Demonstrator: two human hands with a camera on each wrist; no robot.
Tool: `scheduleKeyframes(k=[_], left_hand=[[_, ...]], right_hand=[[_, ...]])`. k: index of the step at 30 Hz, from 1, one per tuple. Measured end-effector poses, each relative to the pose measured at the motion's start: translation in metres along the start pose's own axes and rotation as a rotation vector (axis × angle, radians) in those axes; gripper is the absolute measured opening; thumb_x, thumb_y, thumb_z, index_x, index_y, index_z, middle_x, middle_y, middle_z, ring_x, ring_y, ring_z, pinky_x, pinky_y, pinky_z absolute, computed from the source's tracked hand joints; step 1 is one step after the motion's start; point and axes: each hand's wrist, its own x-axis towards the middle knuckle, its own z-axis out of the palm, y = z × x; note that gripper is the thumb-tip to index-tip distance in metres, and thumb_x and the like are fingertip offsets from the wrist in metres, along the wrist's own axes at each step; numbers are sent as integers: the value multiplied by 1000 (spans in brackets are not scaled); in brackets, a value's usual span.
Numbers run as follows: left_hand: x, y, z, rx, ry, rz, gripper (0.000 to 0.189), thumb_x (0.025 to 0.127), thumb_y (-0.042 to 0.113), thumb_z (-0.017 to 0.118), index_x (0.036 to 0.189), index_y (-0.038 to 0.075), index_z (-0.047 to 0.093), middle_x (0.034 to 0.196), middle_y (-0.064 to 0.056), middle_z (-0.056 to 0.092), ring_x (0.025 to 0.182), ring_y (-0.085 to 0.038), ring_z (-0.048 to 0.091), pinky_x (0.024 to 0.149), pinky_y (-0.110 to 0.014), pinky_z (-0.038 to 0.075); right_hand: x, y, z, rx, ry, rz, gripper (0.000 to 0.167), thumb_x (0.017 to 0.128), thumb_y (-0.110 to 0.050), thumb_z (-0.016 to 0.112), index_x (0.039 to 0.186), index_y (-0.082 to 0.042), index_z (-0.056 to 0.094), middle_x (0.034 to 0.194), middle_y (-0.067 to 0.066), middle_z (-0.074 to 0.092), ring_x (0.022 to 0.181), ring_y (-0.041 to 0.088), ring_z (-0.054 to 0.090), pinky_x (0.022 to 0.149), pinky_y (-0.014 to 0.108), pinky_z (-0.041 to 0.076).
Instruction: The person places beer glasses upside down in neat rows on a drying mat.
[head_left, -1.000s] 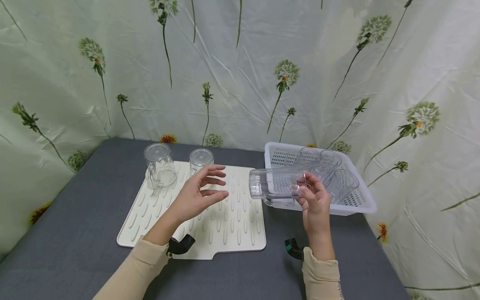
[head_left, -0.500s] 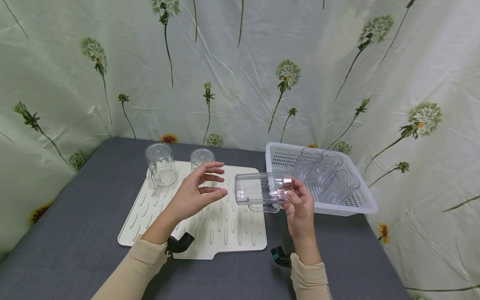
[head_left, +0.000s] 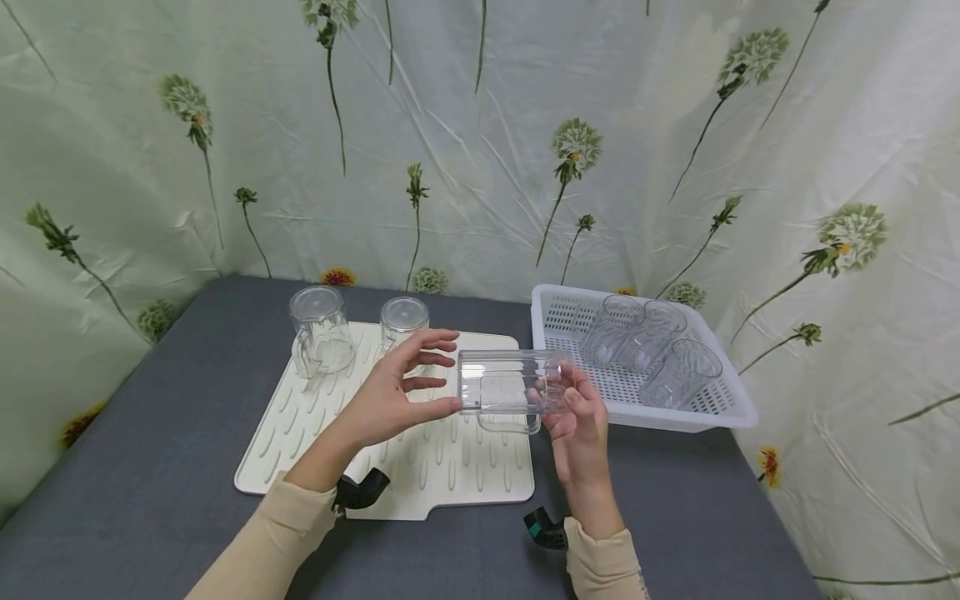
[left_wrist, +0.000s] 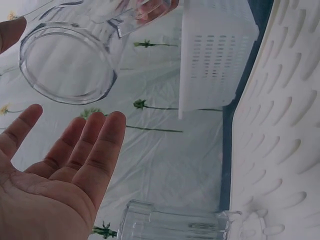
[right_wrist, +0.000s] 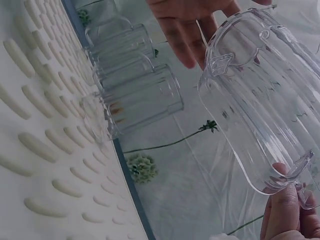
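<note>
My right hand (head_left: 581,429) grips a clear glass mug (head_left: 498,379) near its rim, with fingers at the mouth end. The mug lies sideways in the air above the white ribbed mat (head_left: 450,467), its handle toward me. Its base points at my left hand (head_left: 401,387), whose fingers are spread and relaxed, thumb tip right by the base. The left wrist view shows that palm (left_wrist: 55,200) facing the mug's round base (left_wrist: 70,65). Two more clear mugs stand upside down on the mat's far side, one at the left corner (head_left: 321,329) and one (head_left: 403,317) partly hidden behind my left hand.
A white perforated basket (head_left: 555,317) at the right holds several clear mugs (head_left: 678,375), leaning mouth up. A dark grey cloth (head_left: 150,450) covers the table. Behind the table hangs a pale curtain (head_left: 480,167) with a dandelion print.
My right hand has carried the mug leftward from in front of the basket to over the mat, bringing its base up to my left hand. The left hand has hardly moved.
</note>
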Motion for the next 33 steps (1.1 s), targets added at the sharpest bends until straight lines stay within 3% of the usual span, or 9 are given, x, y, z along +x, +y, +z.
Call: scheduleKeyframes(k=[13,18,23,33], left_hand=[[0,-4,10,25,-44,43,88,81,9,94,157,24,51,156,-8,53,136,-33,58,107,-38,60],[1,-4,13,2,-51,60,88,81,6,94,156,22,52,155,-14,53,136,-36,58,107,-37,60],[0,-3,14,-38,-56,59,87,82,3,92,156,21,52,153,-13,54,133,-47,59,105,-35,60],[0,-1,15,-25,-44,76,85,82,1,91,155,19,53,151,-11,56,125,-24,65,99,-36,63]], right_hand=[[-6,7,4,87,-27,22,44,102,-24,54,142,-5,51,127,4,67,107,9,75,93,26,63],[-6,10,3,143,-44,28,36,104,-24,52,135,-10,62,117,-2,73,104,7,76,92,24,64],[-7,12,3,188,-57,51,34,105,-25,52,133,-14,66,115,-4,73,104,7,76,86,21,64],[-8,14,4,160,-55,55,33,105,-28,53,133,-17,67,116,-3,72,106,7,74,95,26,63]])
